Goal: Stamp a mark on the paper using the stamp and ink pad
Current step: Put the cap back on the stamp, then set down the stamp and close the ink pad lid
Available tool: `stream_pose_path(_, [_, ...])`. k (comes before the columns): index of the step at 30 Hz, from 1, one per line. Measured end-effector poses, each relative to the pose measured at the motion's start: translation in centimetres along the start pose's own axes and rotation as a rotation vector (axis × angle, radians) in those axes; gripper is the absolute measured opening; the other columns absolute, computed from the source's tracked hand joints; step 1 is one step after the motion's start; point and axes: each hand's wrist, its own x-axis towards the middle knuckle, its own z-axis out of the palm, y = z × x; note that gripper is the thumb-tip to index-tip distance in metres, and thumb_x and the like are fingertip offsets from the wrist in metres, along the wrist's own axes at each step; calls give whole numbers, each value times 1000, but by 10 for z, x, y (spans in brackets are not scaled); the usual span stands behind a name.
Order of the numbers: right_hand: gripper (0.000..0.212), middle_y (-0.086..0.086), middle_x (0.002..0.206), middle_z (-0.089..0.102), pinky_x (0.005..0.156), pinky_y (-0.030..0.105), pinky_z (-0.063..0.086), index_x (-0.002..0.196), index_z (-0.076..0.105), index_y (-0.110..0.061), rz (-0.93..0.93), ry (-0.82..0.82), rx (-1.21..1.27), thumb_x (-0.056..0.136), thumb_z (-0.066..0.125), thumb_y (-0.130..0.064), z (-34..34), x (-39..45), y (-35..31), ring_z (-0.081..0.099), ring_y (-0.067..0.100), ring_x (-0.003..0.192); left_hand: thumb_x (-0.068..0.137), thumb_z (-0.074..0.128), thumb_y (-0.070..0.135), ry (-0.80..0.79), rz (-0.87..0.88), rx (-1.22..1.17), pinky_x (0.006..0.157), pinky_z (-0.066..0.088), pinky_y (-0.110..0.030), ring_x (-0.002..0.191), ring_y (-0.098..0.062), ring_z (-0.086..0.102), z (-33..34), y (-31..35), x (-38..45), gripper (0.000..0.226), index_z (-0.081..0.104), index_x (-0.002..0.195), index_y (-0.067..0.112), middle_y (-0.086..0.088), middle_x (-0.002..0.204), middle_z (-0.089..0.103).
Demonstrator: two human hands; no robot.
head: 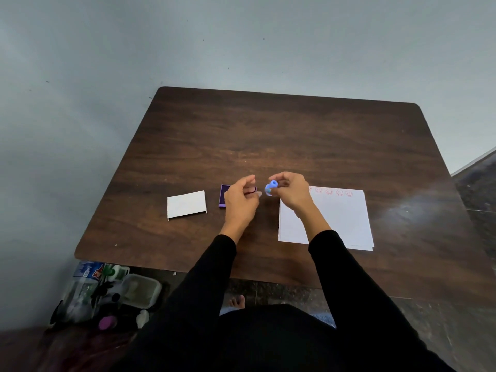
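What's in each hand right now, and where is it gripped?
The right hand pinches the blue stamp by its upper end. The left hand is curled over the ink pad; whether it grips anything cannot be told.

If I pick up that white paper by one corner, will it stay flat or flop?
Probably flop: the paper looks thin and lies flat on the table. It seems to be a few loose sheets, since edges show at one corner, so they may slide apart.

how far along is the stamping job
Done: a row of red smiley marks runs along the paper's top edge. In hand: right hand holds the blue stamp beside the purple ink pad, which the left hand partly covers. Left: ink and press again.
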Motion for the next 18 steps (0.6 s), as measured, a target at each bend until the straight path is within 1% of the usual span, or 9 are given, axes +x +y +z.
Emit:
stream_pose_path(3, [22, 12, 101, 71, 77, 26, 51, 98, 68, -9, -17, -32, -182, 77, 69, 0, 0, 1, 4, 63, 17, 87, 89, 50, -4, 63, -20, 60, 87, 42, -13, 103, -7, 57, -4, -5, -1, 40, 56, 126, 8, -8, 123, 63])
stream_pose_path(6, [23, 12, 105, 70, 78, 25, 50, 100, 67, -10, -24, -61, -266, 79, 68, -1, 3, 0, 6, 60, 15, 88, 90, 47, -5, 79, -41, 79, 90, 41, -14, 109, -8, 56, -6, -7, -2, 40, 55, 126, 9, -7, 123, 63])
stream_pose_path(8, [24, 13, 106, 70, 77, 25, 49, 101, 67, -10, -29, -71, -294, 80, 67, -1, 5, -1, 7, 59, 14, 87, 89, 47, -5, 80, -44, 79, 92, 42, -17, 113, -12, 57, -7, -8, -2, 40, 56, 125, 9, -7, 123, 63])
stream_pose_path(11, [25, 14, 107, 70, 77, 26, 49, 103, 67, -10, -29, -80, -322, 80, 66, 0, 8, -3, 10, 61, 19, 91, 89, 48, -5, 85, -44, 72, 95, 44, -20, 114, -14, 58, -7, -9, -2, 39, 56, 125, 9, -8, 123, 64])
stream_pose_path(13, [28, 14, 110, 69, 81, 28, 50, 105, 67, -10, -30, -79, -339, 80, 64, 2, 10, -4, 12, 63, 23, 98, 88, 49, -5, 89, -40, 69, 94, 43, -18, 113, -12, 58, -8, -10, -2, 39, 57, 124, 9, -8, 122, 64])
stream_pose_path(15, [32, 13, 115, 67, 85, 29, 49, 108, 65, -10, -14, -74, -325, 80, 64, 3, 10, -6, 13, 62, 24, 105, 88, 49, -5, 96, -36, 61, 91, 42, -15, 107, -7, 57, -10, -11, -2, 39, 57, 123, 9, -7, 121, 64])
stream_pose_path(18, [42, 10, 121, 65, 83, 25, 45, 113, 62, -10, -56, -77, -274, 75, 61, 8, 5, -9, 10, 59, 23, 112, 88, 50, -4, 118, -41, 38, 88, 42, -14, 101, -4, 56, -14, -13, -2, 38, 57, 123, 10, -7, 120, 64])
